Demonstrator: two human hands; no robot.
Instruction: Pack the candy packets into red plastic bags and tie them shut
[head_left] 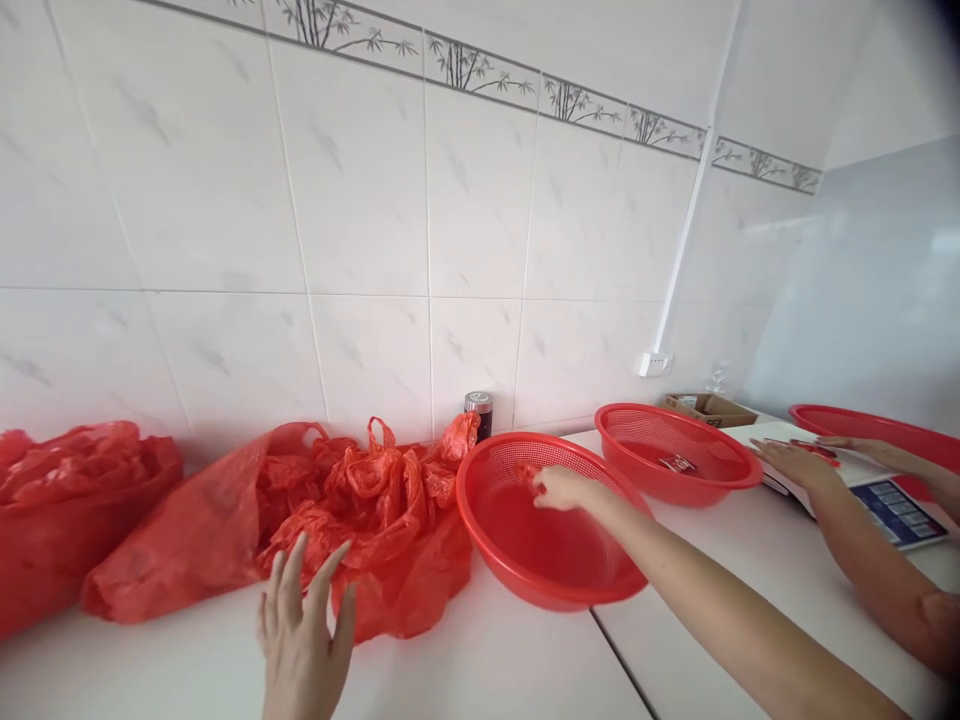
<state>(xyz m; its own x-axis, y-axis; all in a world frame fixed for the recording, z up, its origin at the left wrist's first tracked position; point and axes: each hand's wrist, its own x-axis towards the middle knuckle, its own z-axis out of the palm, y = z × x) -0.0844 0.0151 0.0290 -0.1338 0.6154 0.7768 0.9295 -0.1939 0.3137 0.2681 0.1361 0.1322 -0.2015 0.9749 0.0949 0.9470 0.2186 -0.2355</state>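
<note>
My left hand (304,630) is raised with its fingers spread and holds nothing. It hovers in front of a heap of crumpled red plastic bags (382,500), which spills out of a larger red bag. My right hand (559,490) reaches into a red plastic colander (555,595) with perforated sides. Its fingers are closed around a small red crinkled item (529,475), partly covered by the fingertips; the exact kind cannot be made out. Otherwise, only the colander's smooth red inside shows around this hand.
A second red colander (675,490) holds a small printed packet (677,463). On the right, a co-worker's hands (799,462) handle red items over a digital scale (900,510). A dark-bodied jar (480,415), a cardboard box (709,409) and another red bag (82,520) stand along the wall.
</note>
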